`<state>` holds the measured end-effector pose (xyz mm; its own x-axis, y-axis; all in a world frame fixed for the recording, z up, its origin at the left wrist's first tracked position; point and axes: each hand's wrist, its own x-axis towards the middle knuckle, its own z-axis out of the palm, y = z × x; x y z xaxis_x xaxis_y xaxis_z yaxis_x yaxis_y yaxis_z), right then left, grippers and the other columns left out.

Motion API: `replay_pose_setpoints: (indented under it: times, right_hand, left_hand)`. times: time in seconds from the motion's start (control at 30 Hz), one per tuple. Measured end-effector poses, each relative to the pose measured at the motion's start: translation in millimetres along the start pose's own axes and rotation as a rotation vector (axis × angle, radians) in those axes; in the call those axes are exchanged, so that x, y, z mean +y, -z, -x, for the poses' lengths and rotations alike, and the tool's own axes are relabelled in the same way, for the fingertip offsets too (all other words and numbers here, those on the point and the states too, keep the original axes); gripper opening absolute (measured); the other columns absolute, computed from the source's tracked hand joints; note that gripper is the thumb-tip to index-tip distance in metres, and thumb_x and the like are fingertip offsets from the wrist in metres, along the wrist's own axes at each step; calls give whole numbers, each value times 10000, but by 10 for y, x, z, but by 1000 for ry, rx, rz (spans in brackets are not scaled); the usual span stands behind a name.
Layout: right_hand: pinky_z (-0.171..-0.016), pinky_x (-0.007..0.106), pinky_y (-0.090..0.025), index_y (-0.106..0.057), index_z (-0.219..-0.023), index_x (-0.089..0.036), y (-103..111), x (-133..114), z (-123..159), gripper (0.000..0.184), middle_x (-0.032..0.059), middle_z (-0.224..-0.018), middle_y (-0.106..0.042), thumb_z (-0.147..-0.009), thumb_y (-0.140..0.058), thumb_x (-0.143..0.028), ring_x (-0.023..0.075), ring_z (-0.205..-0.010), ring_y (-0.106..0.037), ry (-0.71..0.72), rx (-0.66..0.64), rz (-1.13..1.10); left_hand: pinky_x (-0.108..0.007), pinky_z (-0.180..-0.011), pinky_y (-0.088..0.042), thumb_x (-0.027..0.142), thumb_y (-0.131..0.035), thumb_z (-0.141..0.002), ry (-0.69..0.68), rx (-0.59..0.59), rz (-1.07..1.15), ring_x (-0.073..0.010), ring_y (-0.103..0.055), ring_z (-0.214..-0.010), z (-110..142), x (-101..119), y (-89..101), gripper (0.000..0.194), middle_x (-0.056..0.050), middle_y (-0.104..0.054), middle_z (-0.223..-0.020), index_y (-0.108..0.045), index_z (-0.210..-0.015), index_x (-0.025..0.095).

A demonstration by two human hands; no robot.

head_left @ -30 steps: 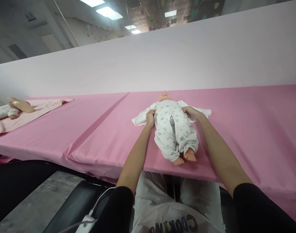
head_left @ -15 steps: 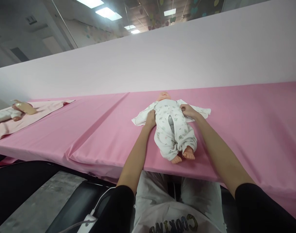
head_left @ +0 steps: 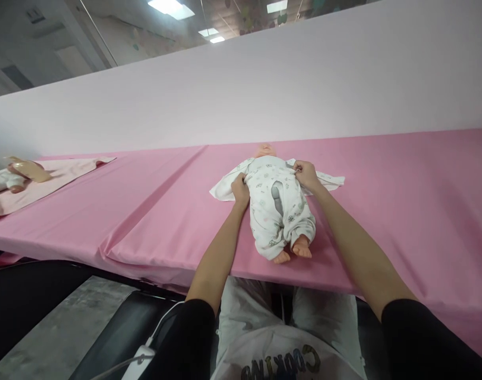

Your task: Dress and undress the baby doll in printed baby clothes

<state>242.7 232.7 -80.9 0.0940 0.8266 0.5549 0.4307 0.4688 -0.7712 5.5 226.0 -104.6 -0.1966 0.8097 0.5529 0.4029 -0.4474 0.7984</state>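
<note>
We could not see the doll's (head_left: 278,211) arms, hidden inside the spread white sleeves, and its face was too foreshortened to make out. Our left hand (head_left: 241,189) hid its own fingertips. At the left edge, a second doll (head_left: 11,177) was cut off.

infant-care training room, long pink-covered table (head_left: 403,174), practice baby doll (head_left: 278,203), second doll (head_left: 11,177) at far left, office ceiling lights (head_left: 167,6)

White romper (head_left: 278,211) with small, perhaps greenish-grey prints lies on a pink tabletop (head_left: 403,200), behind it a pale lilac wall (head_left: 264,95)
</note>
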Motion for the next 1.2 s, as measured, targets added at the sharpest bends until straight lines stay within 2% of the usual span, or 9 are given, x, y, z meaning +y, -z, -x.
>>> replay_pose_setpoints:
  times: [0.1,0.17,0.23,0.37,0.53,0.67,0.9,1.07,1.2]
  right_hand:
    - [-755,299,-423,-599,-658,-185,-15,-57,-43,129,13,-733,-638,-617,-491,-127,162,-711,-567,11,180,99]
    - [-779,323,-430,-648,-725,-188,-20,-91,-57,126,25,-779,-663,-653,-546,-168,173,-706,-575,-29,206,187]
    - [-782,331,-437,-675,-753,-185,-23,-116,-49,137,35,-799,-679,-678,-561,-183,174,-688,-577,-72,153,230]
    - [-765,316,-446,-689,-722,-171,-24,-127,-6,133,43,-781,-689,-674,-566,-159,183,-729,-599,-157,-2,156]
    - [-812,298,-445,-658,-731,-163,-32,-37,9,93,24,-823,-680,-672,-598,-202,171,-817,-605,-234,-67,-113]
    - [-718,266,-459,-591,-747,-168,-101,19,25,132,0,-777,-655,-648,-639,-240,146,-748,-590,-314,-77,-289]
    - [-563,235,-421,-483,-737,-212,-227,-139,37,104,-39,-621,-580,-704,-581,-218,127,-574,-538,-484,94,-292]
    - [-679,269,-443,-503,-777,-214,-241,-93,27,68,-11,-680,-591,-750,-526,-273,163,-692,-567,-454,252,-161]
    - [-807,297,-412,-516,-749,-209,-214,14,8,126,8,-754,-588,-697,-590,-297,182,-785,-557,-435,352,69]
  left_hand:
    - [-280,-727,-398,137,-523,-702,11,66,77,-165,-549,-790,-20,26,8,68,-16,-654,-846,-518,-663,193]
    - [-282,-727,-422,176,-554,-687,65,107,113,-172,-569,-806,-34,46,11,61,-37,-668,-894,-585,-739,185]
    - [-290,-723,-438,208,-570,-681,114,94,133,-177,-580,-791,-54,53,17,135,-47,-674,-876,-631,-797,177]
    - [-317,-796,-446,182,-512,-686,135,-30,189,-197,-596,-853,-121,9,44,190,-41,-689,-861,-677,-781,178]
    - [-321,-867,-449,174,-501,-693,183,-132,356,-197,-597,-945,-172,-56,39,211,-45,-689,-932,-676,-811,172]
    - [-295,-861,-452,257,-564,-746,147,-161,399,-178,-591,-972,-137,-11,-13,190,-53,-665,-1038,-634,-904,179]
    - [-251,-722,-423,284,-524,-829,149,-91,299,-126,-540,-765,-123,-26,-74,94,1,-595,-824,-521,-878,204]
    - [-235,-650,-392,215,-475,-844,183,-60,224,-109,-488,-639,-148,-115,-96,30,45,-500,-676,-471,-871,225]
    - [-238,-670,-410,246,-594,-768,231,57,189,-107,-526,-667,-143,-84,-99,154,22,-553,-777,-450,-814,216]
